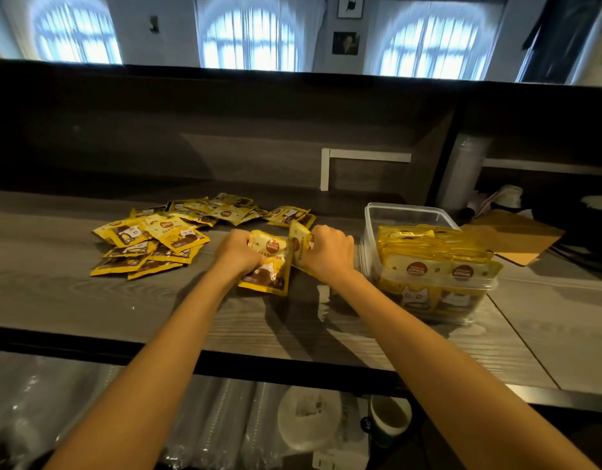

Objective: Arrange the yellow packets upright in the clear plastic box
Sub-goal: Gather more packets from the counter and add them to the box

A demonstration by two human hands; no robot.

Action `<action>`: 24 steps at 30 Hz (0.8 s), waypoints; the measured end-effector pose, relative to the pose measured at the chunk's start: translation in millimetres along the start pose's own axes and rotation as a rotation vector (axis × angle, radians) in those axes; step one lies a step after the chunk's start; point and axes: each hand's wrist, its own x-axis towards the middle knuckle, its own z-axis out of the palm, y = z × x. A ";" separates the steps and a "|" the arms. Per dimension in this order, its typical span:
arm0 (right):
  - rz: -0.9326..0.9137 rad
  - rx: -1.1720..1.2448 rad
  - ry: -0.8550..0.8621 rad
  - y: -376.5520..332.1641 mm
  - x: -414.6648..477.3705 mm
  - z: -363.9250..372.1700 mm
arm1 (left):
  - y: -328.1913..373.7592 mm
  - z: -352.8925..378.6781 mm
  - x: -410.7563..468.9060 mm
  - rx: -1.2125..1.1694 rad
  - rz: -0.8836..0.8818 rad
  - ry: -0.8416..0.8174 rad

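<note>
yellow packets (269,262) | brown round label (273,246), cat drawing (415,296) | text probably illegible

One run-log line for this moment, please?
left hand grips yellow packet | right hand grips second packet | clear plastic box part-filled | loose packets lie left

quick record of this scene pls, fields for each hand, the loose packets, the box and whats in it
left hand: grips a yellow packet, printed face toward the camera
right hand: grips a second packet, turned edge-on
loose pile: many yellow packets lying flat on the wooden counter, left of the hands
clear plastic box: right of the hands, no lid on it
box contents: packets standing upright in the near part; far part empty
task state: unfinished
</note>
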 end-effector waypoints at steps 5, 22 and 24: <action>-0.004 0.150 0.137 -3.9 -2.3 -26.7 | 30.7 -13.8 -14.3 -0.021 0.135 0.234; 0.240 0.564 0.505 111.1 41.4 -128.6 | 151.4 45.2 -24.5 -0.246 0.555 0.196; 0.259 0.636 0.512 127.9 42.4 -127.8 | 158.2 58.7 -23.9 -0.226 0.581 0.157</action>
